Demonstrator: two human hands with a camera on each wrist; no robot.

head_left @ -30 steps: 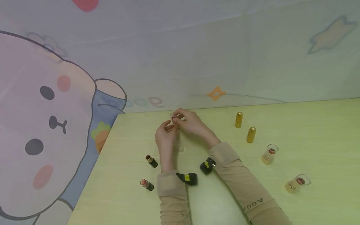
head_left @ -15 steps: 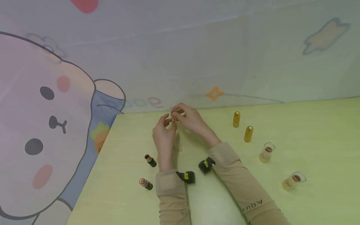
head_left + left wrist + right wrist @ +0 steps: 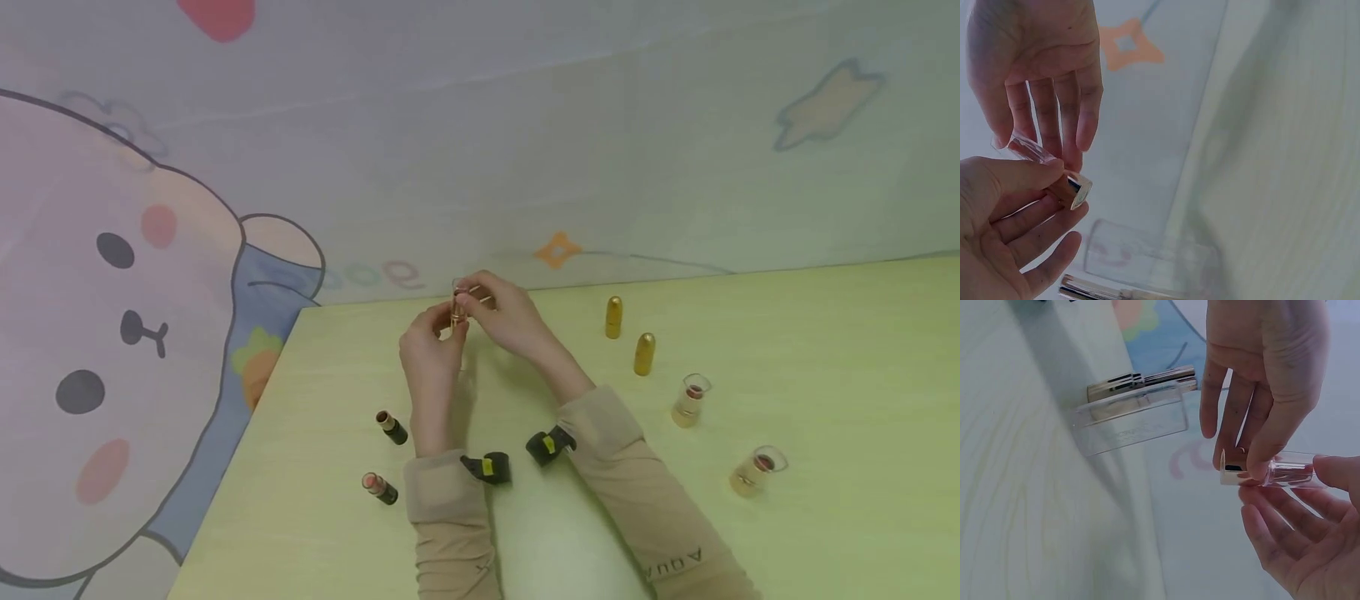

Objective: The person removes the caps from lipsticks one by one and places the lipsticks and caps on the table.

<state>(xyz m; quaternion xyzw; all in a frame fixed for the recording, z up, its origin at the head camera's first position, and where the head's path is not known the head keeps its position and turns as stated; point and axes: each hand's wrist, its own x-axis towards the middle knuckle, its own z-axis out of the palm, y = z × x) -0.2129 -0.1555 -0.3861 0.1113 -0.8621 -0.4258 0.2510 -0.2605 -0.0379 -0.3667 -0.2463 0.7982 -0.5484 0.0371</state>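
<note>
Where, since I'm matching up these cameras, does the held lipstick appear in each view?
Head: lipstick near the centre; left hand to its lower left.
Left wrist: lipstick left of centre; left hand at bottom left.
Right wrist: lipstick right of centre; left hand above it.
Shared landmark: the left hand, pinching the lipstick.

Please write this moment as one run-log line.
left hand: pinches shiny gold lipstick base | right hand: pinches its clear cap | two gold bullet-shaped tubes: upright on yellow-green table
</note>
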